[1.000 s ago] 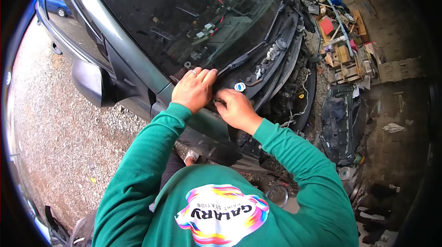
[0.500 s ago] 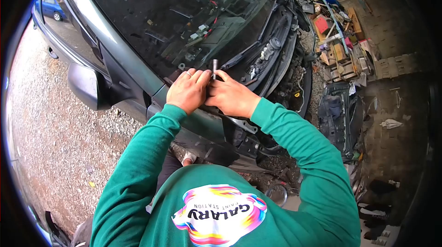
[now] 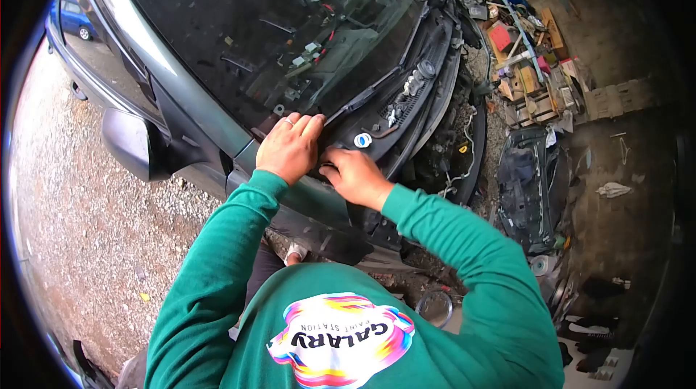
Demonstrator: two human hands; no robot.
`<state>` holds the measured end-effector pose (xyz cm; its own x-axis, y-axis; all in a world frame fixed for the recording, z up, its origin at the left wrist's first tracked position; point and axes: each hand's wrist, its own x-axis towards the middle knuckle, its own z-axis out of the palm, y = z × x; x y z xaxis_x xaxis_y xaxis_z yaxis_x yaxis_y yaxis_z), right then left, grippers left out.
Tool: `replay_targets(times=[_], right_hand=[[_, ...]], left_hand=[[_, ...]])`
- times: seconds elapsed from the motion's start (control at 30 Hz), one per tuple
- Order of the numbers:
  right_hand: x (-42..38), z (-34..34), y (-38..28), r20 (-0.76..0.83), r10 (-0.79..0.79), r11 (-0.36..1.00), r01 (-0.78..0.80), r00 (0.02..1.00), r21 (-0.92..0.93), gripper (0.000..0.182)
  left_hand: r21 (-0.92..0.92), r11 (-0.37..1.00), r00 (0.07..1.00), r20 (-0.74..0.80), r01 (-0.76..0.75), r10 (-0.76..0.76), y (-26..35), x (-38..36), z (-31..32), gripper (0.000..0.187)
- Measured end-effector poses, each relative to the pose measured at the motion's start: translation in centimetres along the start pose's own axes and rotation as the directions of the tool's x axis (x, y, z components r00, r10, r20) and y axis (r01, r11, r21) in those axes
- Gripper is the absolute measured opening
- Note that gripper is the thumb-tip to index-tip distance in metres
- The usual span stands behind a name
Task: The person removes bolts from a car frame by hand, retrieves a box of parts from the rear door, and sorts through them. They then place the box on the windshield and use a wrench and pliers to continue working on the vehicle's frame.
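Note:
My left hand [image 3: 290, 148] lies with its fingers stretched forward over the lower corner of the car's windshield [image 3: 217, 41], at the edge of the fender. Close beside it, my right hand [image 3: 357, 177] is closed, with thumb and fingers curled in at the fender's upper edge. Whatever it grips is hidden in the fingers. Just past the right hand, a small round white and blue object [image 3: 362, 141] sits on the black cowl panel [image 3: 377, 117]. The metal tool from the earlier frame does not show.
A side mirror [image 3: 130, 144] sticks out at the left above gravel [image 3: 130, 244]. Wrenches, seen on the windshield, include one spanner [image 3: 278, 26]. A heap of wood and parts [image 3: 533, 73] lies at right, near a black car part [image 3: 528, 186].
The upright metal tool between my hands has gone from view. My right hand has drawn back and down, uncovering the white and blue object. My left hand remains at the windshield corner.

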<state>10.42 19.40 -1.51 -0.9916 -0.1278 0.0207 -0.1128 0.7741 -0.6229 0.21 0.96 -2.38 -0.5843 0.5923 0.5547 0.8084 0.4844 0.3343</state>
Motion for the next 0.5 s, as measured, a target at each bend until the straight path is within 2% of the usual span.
replay_targets(times=[0.03,0.07,0.2,0.27,0.3,0.37,0.4,0.43,0.5], right_hand=[[-0.4,1.0,-0.8,0.019,0.266,0.949,-0.266,0.964,0.169,0.021],[-0.8,1.8,-1.5,-0.053,0.344,0.893,-0.309,0.937,0.328,0.021],[-0.7,1.2,-2.6,-0.029,0.459,0.83,-0.417,0.888,0.37,0.019],[-1.0,0.8,-2.0,-0.032,0.289,0.916,-0.266,0.957,0.302,0.018],[-1.0,0.2,-1.7,-0.03,0.292,0.914,-0.269,0.956,0.304,0.018],[-0.2,-1.7,-1.1,-0.007,0.094,0.974,-0.091,0.996,0.206,0.018],[0.0,-2.7,-1.2,0.042,0.063,0.992,-0.067,0.997,0.111,0.014],[0.2,-3.0,-0.8,0.04,0.061,0.991,-0.065,0.997,0.114,0.014],[0.4,-3.1,-0.1,0.125,-0.202,0.953,0.225,0.971,-0.205,0.012]], left_hand=[[0.002,1.0,1.0,0.0,0.006,-0.006,0.0,-0.1,-0.1,0.04],[-0.006,1.0,1.0,0.004,0.006,-0.006,0.0,-0.1,-0.1,0.04],[-0.004,1.0,1.0,0.016,0.013,-0.013,0.2,0.2,-0.3,0.039],[-0.005,1.0,0.999,0.03,0.013,-0.013,0.2,0.2,-0.4,0.039],[-0.006,1.0,0.999,0.037,0.017,-0.017,0.3,0.2,-0.5,0.039],[-0.01,1.0,1.0,0.026,0.01,-0.01,0.2,0.2,-0.3,0.039],[-0.012,1.0,1.0,0.013,-0.003,0.003,0.1,0.1,-0.3,0.039],[-0.008,1.0,1.0,0.014,-0.005,0.005,0.0,0.2,-0.3,0.039],[-0.007,1.0,1.0,0.028,0.008,-0.008,0.1,0.1,-0.2,0.038]])
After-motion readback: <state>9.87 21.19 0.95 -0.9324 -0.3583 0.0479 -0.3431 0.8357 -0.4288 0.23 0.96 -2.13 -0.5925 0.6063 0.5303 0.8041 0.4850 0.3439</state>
